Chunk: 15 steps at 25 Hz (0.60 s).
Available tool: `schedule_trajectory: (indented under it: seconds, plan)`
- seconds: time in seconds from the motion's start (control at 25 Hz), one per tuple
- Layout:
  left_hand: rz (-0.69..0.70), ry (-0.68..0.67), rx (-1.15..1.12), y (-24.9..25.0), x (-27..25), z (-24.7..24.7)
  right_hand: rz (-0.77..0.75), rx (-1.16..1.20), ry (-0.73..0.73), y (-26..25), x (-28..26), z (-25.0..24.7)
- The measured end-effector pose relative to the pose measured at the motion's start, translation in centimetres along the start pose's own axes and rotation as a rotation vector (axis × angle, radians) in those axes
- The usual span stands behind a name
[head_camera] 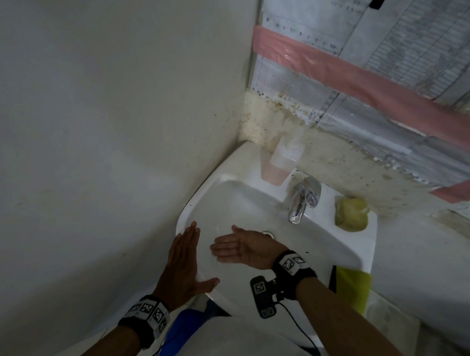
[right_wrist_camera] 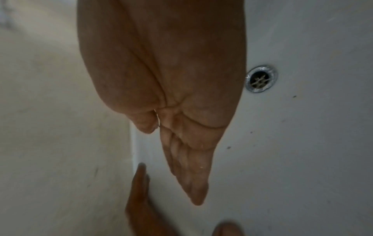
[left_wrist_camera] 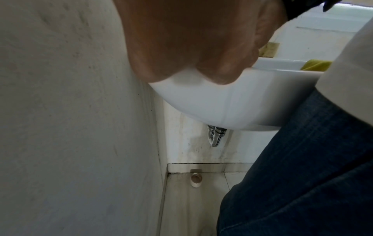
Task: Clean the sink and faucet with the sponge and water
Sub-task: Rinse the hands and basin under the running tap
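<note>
Small washroom / toilet corner, prob. in a workplace rather than a home. White ceramic wall-hung sink (head_camera: 349, 253) w/ chrome faucet (head_camera: 303, 198) and drain (right_wrist_camera: 260, 79), wedged into a corner of plain painted walls (head_camera: 90, 131). Soap bottle (head_camera: 279, 162) on the rim, yellow sponge (head_camera: 350, 211) next to faucet. Chrome trap (left_wrist_camera: 216, 135) under the basin, tiled floor (left_wrist_camera: 193, 207) w/ grimy grout. Printed sheets (head_camera: 385, 47) taped up w/ pink tape (head_camera: 359, 87) behind the sink.

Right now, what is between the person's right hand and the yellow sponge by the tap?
In the head view, the drain and the faucet spout lie between the right hand and the sponge, over bare white sink.
</note>
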<state>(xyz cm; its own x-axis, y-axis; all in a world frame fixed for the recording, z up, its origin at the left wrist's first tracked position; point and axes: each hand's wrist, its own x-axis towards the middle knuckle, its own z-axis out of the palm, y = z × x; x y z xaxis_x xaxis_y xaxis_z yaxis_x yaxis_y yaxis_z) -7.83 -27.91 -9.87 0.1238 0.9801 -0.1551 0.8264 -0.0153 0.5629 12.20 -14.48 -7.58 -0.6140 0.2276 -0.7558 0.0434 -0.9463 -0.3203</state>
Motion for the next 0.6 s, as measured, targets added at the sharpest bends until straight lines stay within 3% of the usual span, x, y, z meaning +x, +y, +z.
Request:
schedule_trajectory:
  seconds: [0.08, 0.24, 0.4, 0.6]
  plan:
    - [0.003, -0.003, -0.002, 0.0, 0.0, 0.0, 0.092, -0.181, -0.021, 0.2, 0.8, 2.6]
    - [0.000, -0.009, -0.005, -0.2, 0.1, 0.1, 0.122, -0.351, 0.036, -0.1, 1.7, 4.4]
    - [-0.006, -0.002, -0.005, -0.1, 0.1, 0.2, 0.034, -0.127, 0.092, -0.9, 0.8, 1.1]
    - [-0.012, -0.005, -0.010, -0.2, 0.0, 0.1, -0.221, 0.333, 0.291, -2.3, -1.2, -5.5]
